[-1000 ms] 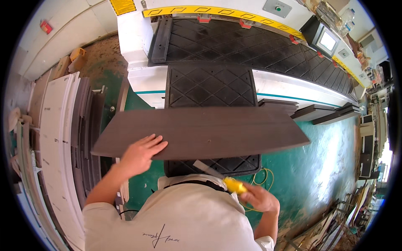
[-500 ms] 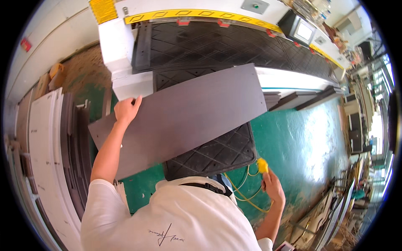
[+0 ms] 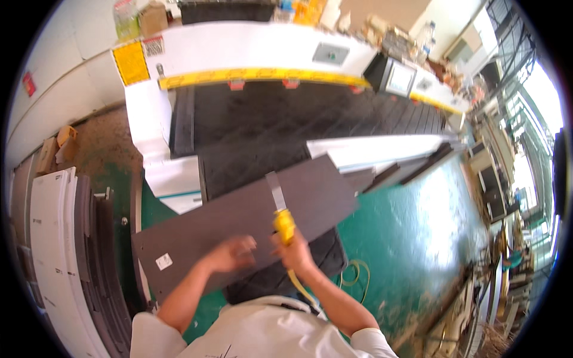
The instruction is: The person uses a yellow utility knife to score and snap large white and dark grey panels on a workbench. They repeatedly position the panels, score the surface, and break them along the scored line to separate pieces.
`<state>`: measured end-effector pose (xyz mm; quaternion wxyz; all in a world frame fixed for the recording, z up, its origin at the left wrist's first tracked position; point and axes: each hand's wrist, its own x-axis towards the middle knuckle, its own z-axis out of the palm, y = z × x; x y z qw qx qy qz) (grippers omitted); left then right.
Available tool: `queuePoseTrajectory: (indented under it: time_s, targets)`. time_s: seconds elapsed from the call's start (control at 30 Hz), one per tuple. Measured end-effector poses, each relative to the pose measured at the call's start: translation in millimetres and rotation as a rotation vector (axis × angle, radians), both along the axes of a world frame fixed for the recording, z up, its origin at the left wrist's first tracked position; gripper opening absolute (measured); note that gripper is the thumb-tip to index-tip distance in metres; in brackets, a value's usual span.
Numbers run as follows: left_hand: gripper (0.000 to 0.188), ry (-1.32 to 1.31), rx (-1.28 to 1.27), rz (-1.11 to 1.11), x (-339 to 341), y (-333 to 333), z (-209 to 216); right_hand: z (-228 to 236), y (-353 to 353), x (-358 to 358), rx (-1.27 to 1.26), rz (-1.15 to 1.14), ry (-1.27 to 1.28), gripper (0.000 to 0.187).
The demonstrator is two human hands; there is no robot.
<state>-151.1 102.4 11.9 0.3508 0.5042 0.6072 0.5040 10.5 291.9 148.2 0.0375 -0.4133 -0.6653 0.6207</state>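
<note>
A long dark grey-brown panel lies tilted across a black padded stand in front of me. It carries a small white label near its left end. My right hand grips a yellow air blow gun, whose pale nozzle points away from me over the panel. A yellow hose runs from its handle back toward my waist. Over the panel's near part is my left hand, blurred, with its fingers apart and nothing in it; whether it touches the panel I cannot tell.
Beyond the panel stands a white machine with a black bed, a yellow strip and a screen. Stacked boards lean at the left. More dark panels rest against the machine at the right, above the green floor.
My left hand has let go of the panel's far edge and come nearer to me. The blow gun has swung from the right side to above the panel. The label now shows.
</note>
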Motion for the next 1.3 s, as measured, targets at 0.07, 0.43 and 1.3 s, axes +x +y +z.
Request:
queuePoseTrajectory:
  time_s: [0.07,0.43,1.3]
  targets:
    - [0.048,-0.577,-0.391,-0.169,50,13,69,18,11,-6,0.011,0.522,0.142,0.059]
    - [0.024,-0.848,-0.131,1.145,154,-115,49,167,460,-160,1.363,0.203,0.170,0.022]
    - [0.039,0.304,-1.120,1.599,231,-45,25,175,459,-254,0.317,0.083,1.116,0.009]
